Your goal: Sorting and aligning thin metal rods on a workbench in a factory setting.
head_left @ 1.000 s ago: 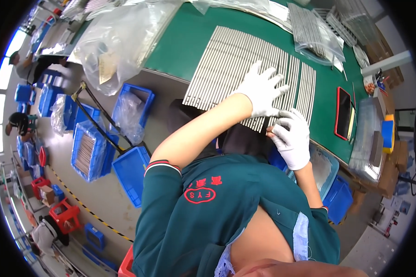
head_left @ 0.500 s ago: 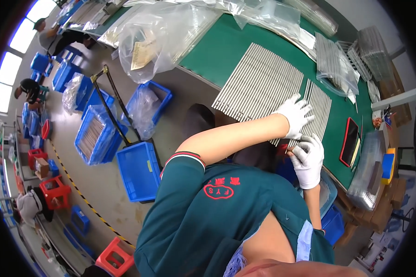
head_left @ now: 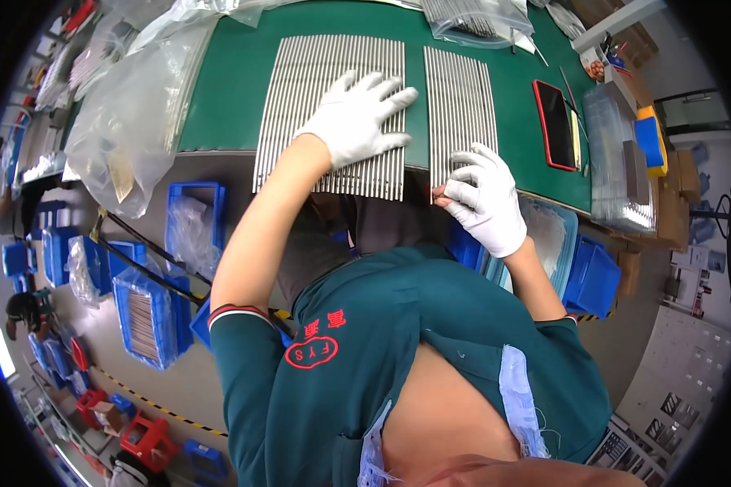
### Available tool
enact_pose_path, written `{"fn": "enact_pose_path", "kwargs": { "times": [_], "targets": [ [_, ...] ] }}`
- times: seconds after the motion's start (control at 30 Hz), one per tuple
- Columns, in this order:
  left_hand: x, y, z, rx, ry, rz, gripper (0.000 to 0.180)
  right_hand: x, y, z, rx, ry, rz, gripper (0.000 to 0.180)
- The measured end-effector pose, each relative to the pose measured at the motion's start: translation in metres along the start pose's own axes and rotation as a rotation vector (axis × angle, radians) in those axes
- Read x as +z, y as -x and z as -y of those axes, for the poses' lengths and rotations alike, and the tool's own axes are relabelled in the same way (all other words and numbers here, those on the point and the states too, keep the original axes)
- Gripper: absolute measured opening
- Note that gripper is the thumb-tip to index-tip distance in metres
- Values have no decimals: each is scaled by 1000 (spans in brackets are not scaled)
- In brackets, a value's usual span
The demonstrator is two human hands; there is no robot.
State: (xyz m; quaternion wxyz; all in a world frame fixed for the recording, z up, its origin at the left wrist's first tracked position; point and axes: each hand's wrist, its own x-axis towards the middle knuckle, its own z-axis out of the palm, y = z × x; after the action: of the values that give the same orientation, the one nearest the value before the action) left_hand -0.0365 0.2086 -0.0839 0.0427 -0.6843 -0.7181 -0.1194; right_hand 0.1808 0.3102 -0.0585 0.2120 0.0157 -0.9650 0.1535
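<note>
A wide row of thin silver metal rods lies side by side on the green table, its near ends jutting past the edge. My left hand, in a white glove, rests flat over the right half of this row with fingers spread. Across a narrow gap lies a smaller row of similar rods. At its near left corner my right hand, also gloved but with bare fingertips showing, pinches the near end of the leftmost rod. Its curled fingers partly hide the neighbouring rod ends.
On the table's right are a red-edged phone and clear plastic packaging. Bagged rods lie at the back, and a large plastic bag hangs off the left edge. Blue crates stand below on both sides.
The whole view has turned, bringing the table round in front. My left hand has drawn away from my right hand and now lies farther up the wide row. The right hand remains at the smaller row's near end.
</note>
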Motion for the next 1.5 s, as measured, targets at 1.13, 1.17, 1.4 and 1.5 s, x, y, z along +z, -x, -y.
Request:
{"fn": "enact_pose_path", "kwargs": {
  "times": [1.13,1.17,1.4,1.5],
  "targets": [
    [6,7,-7,-39,-49,-27,53,18,-21,2,-35,-98,-57,18],
    [5,7,-7,-41,-51,-28,53,18,-21,3,-38,-98,-57,18],
    [6,4,-8,-44,-52,-16,54,23,-20,4,-59,-83,-3,14],
    [6,6,-7,-47,-62,-1,54,10,-27,8,-53,-105,-57,14]
  ]
}}
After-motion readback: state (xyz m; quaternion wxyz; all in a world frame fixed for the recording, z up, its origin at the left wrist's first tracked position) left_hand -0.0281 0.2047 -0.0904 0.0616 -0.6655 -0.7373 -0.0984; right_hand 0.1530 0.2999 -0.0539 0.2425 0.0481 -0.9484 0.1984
